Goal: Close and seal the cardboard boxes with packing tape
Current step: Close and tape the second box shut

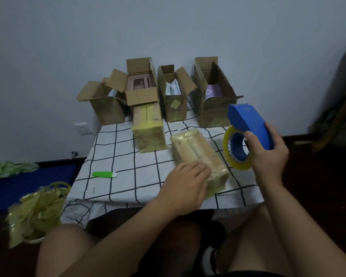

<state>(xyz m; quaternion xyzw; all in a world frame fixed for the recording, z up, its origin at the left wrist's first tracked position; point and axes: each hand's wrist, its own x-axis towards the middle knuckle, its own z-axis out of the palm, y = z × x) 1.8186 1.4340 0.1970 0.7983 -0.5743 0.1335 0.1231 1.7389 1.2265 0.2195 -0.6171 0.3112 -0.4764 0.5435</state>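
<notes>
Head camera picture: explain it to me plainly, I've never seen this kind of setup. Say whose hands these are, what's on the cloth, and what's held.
There is no machine: a person wears a camera on the head, looking down at their own hands. The left hand rests on a taped-up box. The right hand grips a blue tape dispenser loaded with a tape roll. On the checked cloth lie a second sealed box, four open boxes at the back, and a green cutter.

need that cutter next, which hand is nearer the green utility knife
Left. The left hand rests on a taped box, with the green utility knife off to its left; the right hand holds the tape dispenser, farther away.
</notes>
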